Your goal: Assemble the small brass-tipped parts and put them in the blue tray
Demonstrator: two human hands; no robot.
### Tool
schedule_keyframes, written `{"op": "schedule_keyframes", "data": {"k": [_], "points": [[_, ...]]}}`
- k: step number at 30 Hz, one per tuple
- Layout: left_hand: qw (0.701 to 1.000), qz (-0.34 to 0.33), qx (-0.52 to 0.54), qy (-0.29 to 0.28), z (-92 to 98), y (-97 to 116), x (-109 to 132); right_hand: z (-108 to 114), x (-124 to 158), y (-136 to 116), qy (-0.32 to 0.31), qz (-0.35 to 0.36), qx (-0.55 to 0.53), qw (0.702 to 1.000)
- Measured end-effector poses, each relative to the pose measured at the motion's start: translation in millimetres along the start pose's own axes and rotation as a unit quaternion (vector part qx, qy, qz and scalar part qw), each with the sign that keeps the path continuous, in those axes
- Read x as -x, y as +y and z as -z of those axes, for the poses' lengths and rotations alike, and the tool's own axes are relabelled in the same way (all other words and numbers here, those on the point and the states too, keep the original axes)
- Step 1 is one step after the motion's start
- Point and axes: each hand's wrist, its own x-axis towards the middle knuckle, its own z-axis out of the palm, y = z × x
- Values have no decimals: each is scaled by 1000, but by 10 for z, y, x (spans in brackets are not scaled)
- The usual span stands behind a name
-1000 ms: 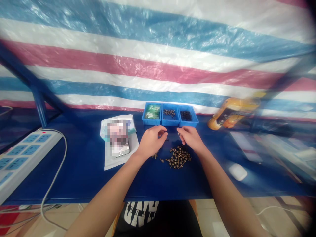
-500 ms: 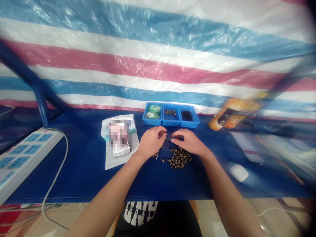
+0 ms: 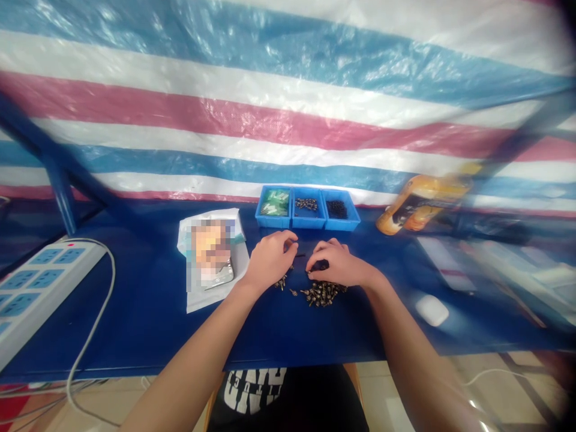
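Note:
My left hand (image 3: 273, 258) is closed, its fingers curled toward the thumb. A short, thin dark piece (image 3: 300, 255) shows just past its fingertips; whether the hand grips it I cannot tell. My right hand (image 3: 337, 262) pinches at the upper left edge of a pile of small brass-coloured metal parts (image 3: 324, 294), which look like screws or fittings. What sits between its fingertips is too small to make out. A few more such parts (image 3: 281, 282) lie beneath my left hand, and a single one (image 3: 294, 293) rests between the two groups.
Three joined blue bins (image 3: 308, 223) stand at the back, holding a green-white packet, small metal parts and black pieces. A phone (image 3: 220, 281) lies on white packaging (image 3: 198, 300) at left, beside a power strip (image 3: 54, 288). Rightward are an orange bottle (image 3: 409, 204) and a white case (image 3: 432, 309).
My right hand has moved down and slightly left onto the pile's edge, its fingers now pinched. My left hand stays nearly in place. The whole view has shifted slightly.

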Motion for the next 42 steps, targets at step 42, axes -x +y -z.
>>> {"op": "schedule_keyframes", "data": {"k": [42], "points": [[980, 89, 172, 54, 81, 116, -25, -121, -227, -206, 291, -83, -378, 875]]}}
